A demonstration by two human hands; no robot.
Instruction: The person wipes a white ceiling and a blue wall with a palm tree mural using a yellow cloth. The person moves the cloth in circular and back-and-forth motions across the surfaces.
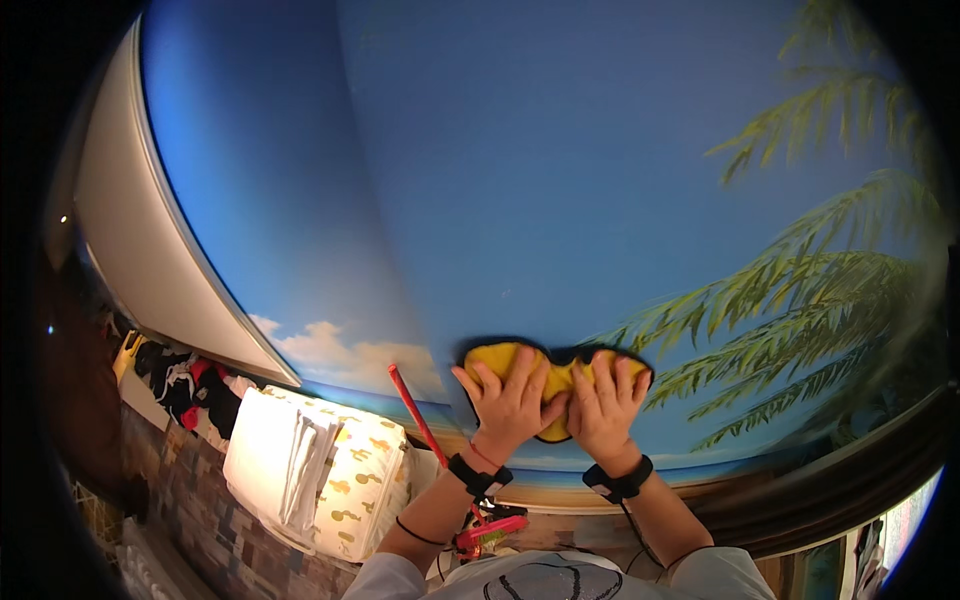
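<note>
A yellow, lobed soft-looking piece with a black edge [556,376] lies against a wall mural of blue sky [525,187]. My left hand [506,401] rests on its left lobe, fingers spread flat. On the right lobe is my right hand [609,409], palm down with fingers apart. Both thumbs meet near the middle, above the lower tip. Neither hand wraps its fingers around the piece. What the piece is cannot be told, since the hands hide part of it. Black bands circle both wrists.
A red pole [416,412] leans left of my forearm, above a red device [491,531]. A white patterned storage case [322,472] stands at lower left on the wood-look floor [195,487]. Behind it lies piled clothing [191,386]. A white panel [157,225] borders the left wall.
</note>
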